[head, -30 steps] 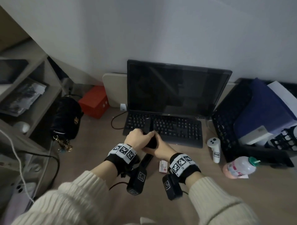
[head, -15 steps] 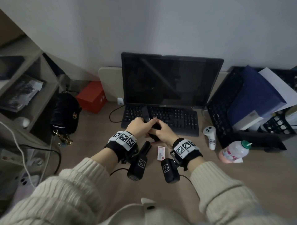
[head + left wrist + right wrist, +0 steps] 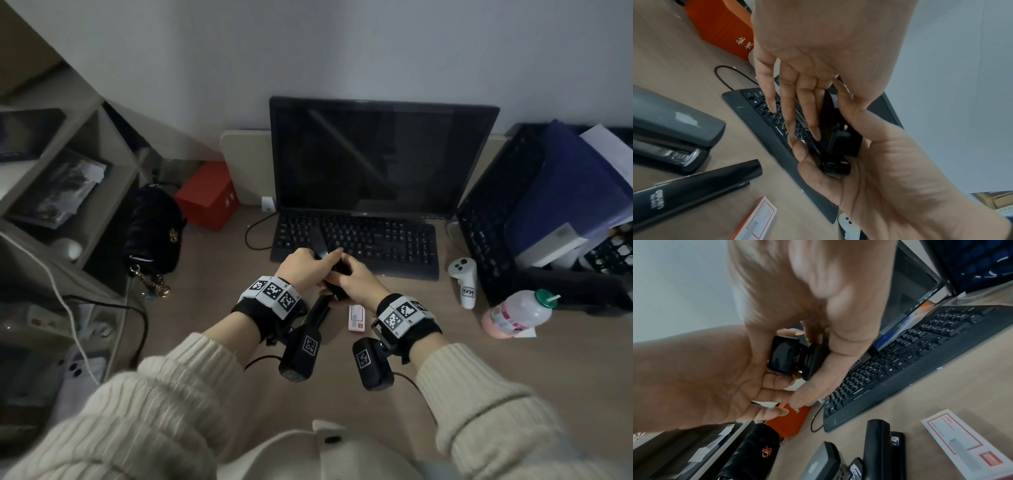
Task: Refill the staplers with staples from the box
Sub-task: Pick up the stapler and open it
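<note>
Both hands meet in the air just in front of the keyboard (image 3: 356, 245), and between them is a small black stapler (image 3: 785, 356), hinged open so that its top arm sticks up and away over the keys in the head view. The right hand (image 3: 356, 279) cups the stapler's body from below, its fingers curled round the rear block; the left hand (image 3: 306, 265) comes in from the other side, with its fingers (image 3: 809, 110) lying long and nearly straight along the opened arm while the thumb closes against it, so it grasps the same stapler. How firmly the left hand presses cannot be told. On the wooden desk (image 3: 513, 370) below the wrists lie two more staplers: a black stapler (image 3: 694, 186) with white lettering on its top, and just beside it a grey stapler (image 3: 674, 126), both closed and lying flat. The staple box (image 3: 356, 318), white with red print, lies flat on the desk just right of the black stapler and near the right wrist. Farther out stand a dark monitor (image 3: 380, 161) behind the keyboard, an orange box (image 3: 209, 195) and a black handbag (image 3: 154, 226) to the left, and a white controller (image 3: 464, 284) and a pink bottle (image 3: 517, 313) to the right.
</note>
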